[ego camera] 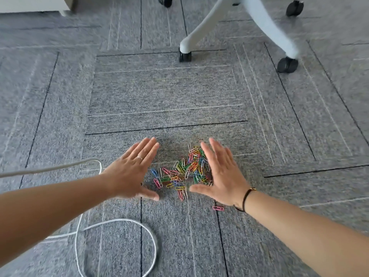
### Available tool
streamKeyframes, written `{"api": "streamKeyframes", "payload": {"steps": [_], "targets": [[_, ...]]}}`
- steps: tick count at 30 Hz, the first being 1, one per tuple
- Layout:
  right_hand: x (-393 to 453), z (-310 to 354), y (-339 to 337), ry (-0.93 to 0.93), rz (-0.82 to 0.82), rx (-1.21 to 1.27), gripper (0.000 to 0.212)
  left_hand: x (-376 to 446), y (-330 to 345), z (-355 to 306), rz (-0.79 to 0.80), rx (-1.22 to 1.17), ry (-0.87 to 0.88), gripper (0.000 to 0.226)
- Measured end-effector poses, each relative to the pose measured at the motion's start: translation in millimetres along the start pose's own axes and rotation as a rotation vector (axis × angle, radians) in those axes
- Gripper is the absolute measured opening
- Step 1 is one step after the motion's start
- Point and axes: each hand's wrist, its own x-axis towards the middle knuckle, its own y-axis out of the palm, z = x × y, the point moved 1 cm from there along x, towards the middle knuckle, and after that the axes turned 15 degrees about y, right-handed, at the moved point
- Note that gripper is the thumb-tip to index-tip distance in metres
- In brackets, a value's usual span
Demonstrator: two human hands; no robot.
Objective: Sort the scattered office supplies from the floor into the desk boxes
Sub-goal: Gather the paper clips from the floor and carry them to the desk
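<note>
The paper clips (182, 172) lay heaped on the carpet (165, 92) between both hands. Strays could be left behind if the sweep was hurried (one pink clip (218, 208) already sat apart). The left hand (131, 170) and right hand (221, 174) were held flat, fingers straight and together, thumbs spread; contact with the pile was blurred.

text: none readable anywhere in view
grey patterned carpet tiles (165, 92): woven lines only, no lettering
heap of coloured wire paperclips (183, 172): no markings
white-grey plastic chair base (249, 21): no brand or label seen
white looped cable (119, 222): unmarked
</note>
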Motion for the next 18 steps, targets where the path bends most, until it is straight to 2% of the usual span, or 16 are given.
{"api": "streamKeyframes", "payload": {"steps": [5, 10, 15, 18], "targets": [[-15.3, -42.9, -13.7, -0.081, 0.091, -0.265, 0.139, 28.5, -13.1, 1.4, -0.022, 0.072, 0.012, 0.132], [-16.9, -36.5, -13.1, -0.177, 0.133, -0.334, 0.145, 50.8, -21.3, -6.6, -0.067, 0.081, -0.043, 0.119], [-16.7, -34.7, -9.8, -0.156, 0.133, -0.336, 0.141, 48.4, -13.6, -16.0, 0.001, 0.072, 0.08, 0.126], [2.9, -22.8, -9.6, -0.09, 0.073, -0.28, 0.139, 39.5, -11.3, -17.6, 0.046, 0.08, 0.129, 0.136]]}}
